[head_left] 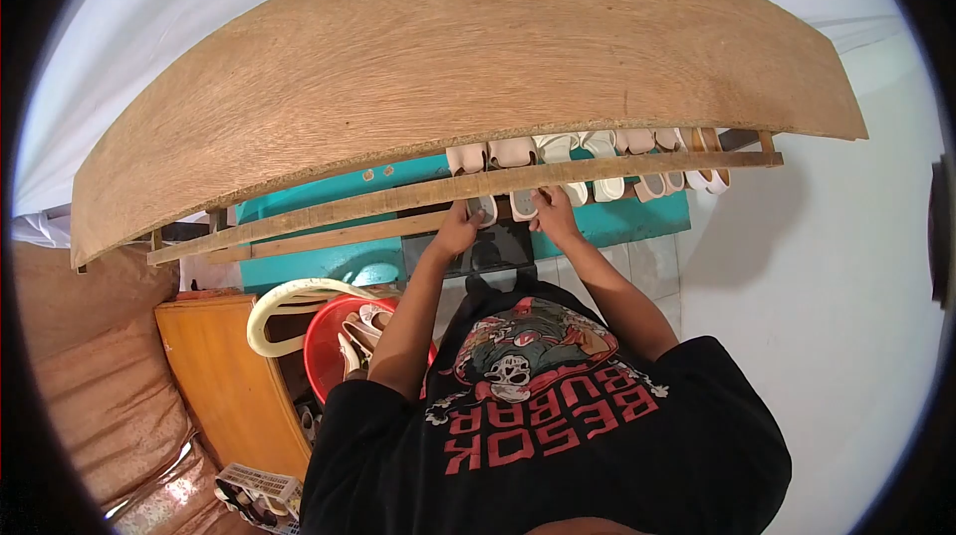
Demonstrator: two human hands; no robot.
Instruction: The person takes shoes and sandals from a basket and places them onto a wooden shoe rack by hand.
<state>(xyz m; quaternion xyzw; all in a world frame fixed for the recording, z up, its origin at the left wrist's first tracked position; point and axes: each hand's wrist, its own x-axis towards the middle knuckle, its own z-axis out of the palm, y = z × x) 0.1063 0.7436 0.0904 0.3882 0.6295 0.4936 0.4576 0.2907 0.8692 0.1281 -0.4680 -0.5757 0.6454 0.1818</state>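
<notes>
My left hand (459, 227) is closed on the heel end of a pale pink slide sandal (483, 210), thumb over its grey insole. My right hand (556, 216) pinches the heel edge of the matching sandal (523, 204). Both sandals lie side by side on the slatted rack, toes pointing away from me, and the front wooden slat (398, 199) crosses over part of them. To their right stand a pair of white sandals (607, 186), then a pink pair (652, 183) and more light footwear.
A curved plywood top (478, 47) overhangs the rack. Below is a teal surface (617, 221). At lower left are a red basin (324, 346) holding shoes, a cream plastic chair (274, 316), a wooden cabinet (229, 366) and a basket (257, 497). A white wall (797, 286) is at right.
</notes>
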